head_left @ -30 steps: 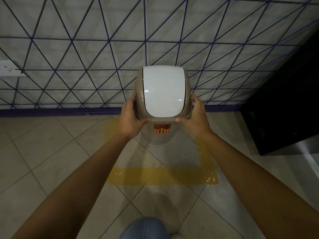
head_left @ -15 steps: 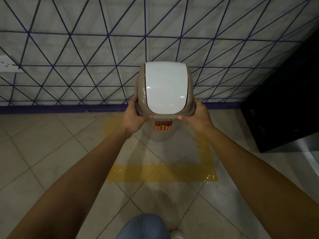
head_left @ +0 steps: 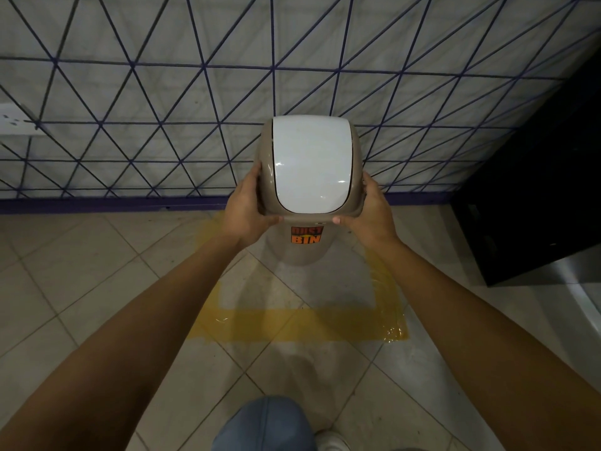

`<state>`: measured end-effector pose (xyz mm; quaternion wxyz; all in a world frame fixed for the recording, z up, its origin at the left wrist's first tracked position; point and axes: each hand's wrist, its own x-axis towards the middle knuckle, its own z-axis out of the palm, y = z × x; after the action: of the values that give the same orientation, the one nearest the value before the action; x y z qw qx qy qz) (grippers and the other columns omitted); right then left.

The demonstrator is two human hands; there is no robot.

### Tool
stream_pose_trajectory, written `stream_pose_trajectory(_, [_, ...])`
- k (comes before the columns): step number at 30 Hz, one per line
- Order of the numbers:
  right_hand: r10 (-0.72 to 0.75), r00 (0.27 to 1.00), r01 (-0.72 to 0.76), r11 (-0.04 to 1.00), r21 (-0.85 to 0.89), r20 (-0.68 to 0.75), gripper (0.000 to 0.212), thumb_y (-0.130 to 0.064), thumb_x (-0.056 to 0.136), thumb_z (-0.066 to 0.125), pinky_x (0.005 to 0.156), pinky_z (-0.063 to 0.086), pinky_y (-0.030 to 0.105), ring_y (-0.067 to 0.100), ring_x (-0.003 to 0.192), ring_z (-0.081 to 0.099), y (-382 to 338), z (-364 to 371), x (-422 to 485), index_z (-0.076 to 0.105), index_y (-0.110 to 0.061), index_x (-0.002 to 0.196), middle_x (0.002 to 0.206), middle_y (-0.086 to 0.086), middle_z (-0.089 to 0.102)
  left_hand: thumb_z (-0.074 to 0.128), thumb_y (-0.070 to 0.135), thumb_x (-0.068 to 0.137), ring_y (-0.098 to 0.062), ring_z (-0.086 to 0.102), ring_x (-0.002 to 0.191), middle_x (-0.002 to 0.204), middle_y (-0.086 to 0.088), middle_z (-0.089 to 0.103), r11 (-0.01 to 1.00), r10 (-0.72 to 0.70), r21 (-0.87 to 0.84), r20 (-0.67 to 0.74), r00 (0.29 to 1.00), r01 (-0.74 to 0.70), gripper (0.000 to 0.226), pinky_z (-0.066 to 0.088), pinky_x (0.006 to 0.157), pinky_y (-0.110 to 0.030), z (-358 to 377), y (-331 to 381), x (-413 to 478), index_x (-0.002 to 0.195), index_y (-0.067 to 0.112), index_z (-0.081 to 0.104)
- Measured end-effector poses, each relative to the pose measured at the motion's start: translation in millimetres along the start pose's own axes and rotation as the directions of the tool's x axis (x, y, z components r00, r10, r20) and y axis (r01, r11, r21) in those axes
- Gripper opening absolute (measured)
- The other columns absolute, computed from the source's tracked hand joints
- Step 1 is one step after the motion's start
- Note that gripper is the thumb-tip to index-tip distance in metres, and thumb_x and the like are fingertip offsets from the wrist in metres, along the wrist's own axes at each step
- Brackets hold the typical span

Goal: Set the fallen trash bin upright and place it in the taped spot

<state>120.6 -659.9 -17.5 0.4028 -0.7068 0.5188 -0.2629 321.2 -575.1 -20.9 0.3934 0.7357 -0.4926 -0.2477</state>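
The trash bin is beige with a white swing lid and an orange "DUST BIN" sticker on its front. It is upright, inside the square of yellow tape on the floor by the wall. My left hand grips the left side of its lid rim. My right hand grips the right side. Whether its base touches the floor I cannot tell; the base is partly hidden by the lid and my hands.
A white wall with a purple triangle pattern stands right behind the bin. A black cabinet stands to the right, close to the tape. A wall socket is far left. My knee and shoe are below.
The bin, held in both hands, has shifted slightly away from me toward the wall and sits a little deeper in the taped square. My grip is the same.
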Motion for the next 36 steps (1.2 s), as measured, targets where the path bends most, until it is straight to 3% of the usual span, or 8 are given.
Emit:
stream_pose_trajectory(11, [-0.048,0.999,0.049,0.998,-0.039,0.021,0.103,-0.012,0.064,0.084,0.111,0.035,0.046,0.022,0.137,0.034,1,5,2,0.023,-0.017,0.147,0.148,0.005,0.038,0.08,0.014,0.066,-0.022,0.039,0.131,0.144,-0.006,0.039,0.998,0.038,0.061,-0.046,0.998,-0.035,0.105,0.036,0.1,-0.03,-2,-3,-7,0.148,0.02,0.015])
stream_pose_trajectory(16, [-0.135,0.99,0.127,0.976,-0.178,-0.036,0.112,-0.017,0.062,0.085,0.115,0.024,0.043,0.025,0.142,0.02,-2,14,-1,0.014,-0.015,0.149,0.153,0.009,0.023,0.078,0.011,0.069,-0.027,0.039,0.129,0.144,-0.013,0.034,0.979,0.132,0.162,-0.053,0.99,-0.122,0.101,0.039,0.101,-0.031,1,-1,-11,0.148,0.019,0.016])
stream_pose_trajectory(19, [-0.173,0.984,0.161,0.966,-0.203,-0.045,0.11,-0.014,0.063,0.085,0.113,0.026,0.043,0.026,0.142,0.02,-6,16,-2,0.015,-0.017,0.148,0.153,0.011,0.022,0.078,0.009,0.069,-0.024,0.039,0.128,0.143,-0.013,0.035,0.968,0.169,0.201,-0.068,0.983,-0.152,0.097,0.032,0.093,-0.013,2,-4,-13,0.147,0.017,0.02])
stream_pose_trajectory(23, [-0.163,0.986,0.15,0.965,-0.213,-0.044,0.111,-0.013,0.063,0.084,0.114,0.025,0.044,0.027,0.142,0.02,-7,16,-1,0.014,-0.017,0.149,0.153,0.01,0.022,0.077,0.01,0.07,-0.027,0.038,0.129,0.143,-0.014,0.036,0.971,0.161,0.195,-0.083,0.983,-0.142,0.096,0.033,0.099,-0.025,3,-5,-13,0.146,0.017,0.02])
stream_pose_trajectory(30, [-0.147,0.988,0.134,0.966,-0.222,-0.043,0.113,-0.013,0.062,0.085,0.114,0.026,0.045,0.027,0.14,0.022,-9,17,-1,0.013,-0.018,0.149,0.151,0.011,0.024,0.075,0.009,0.073,-0.027,0.04,0.128,0.142,-0.013,0.036,0.979,0.115,0.177,-0.087,0.99,-0.098,0.094,0.037,0.101,-0.033,6,-3,-14,0.147,0.02,0.019])
stream_pose_trajectory(36, [-0.162,0.986,0.15,0.962,-0.229,-0.036,0.109,-0.021,0.062,0.084,0.112,0.026,0.042,0.028,0.139,0.023,-16,12,-7,0.017,-0.018,0.148,0.149,0.011,0.028,0.073,0.011,0.075,-0.026,0.043,0.126,0.139,-0.012,0.042,0.983,0.099,0.165,-0.112,0.989,-0.08,0.082,0.039,0.101,-0.035,3,4,-24,0.143,0.019,0.028])
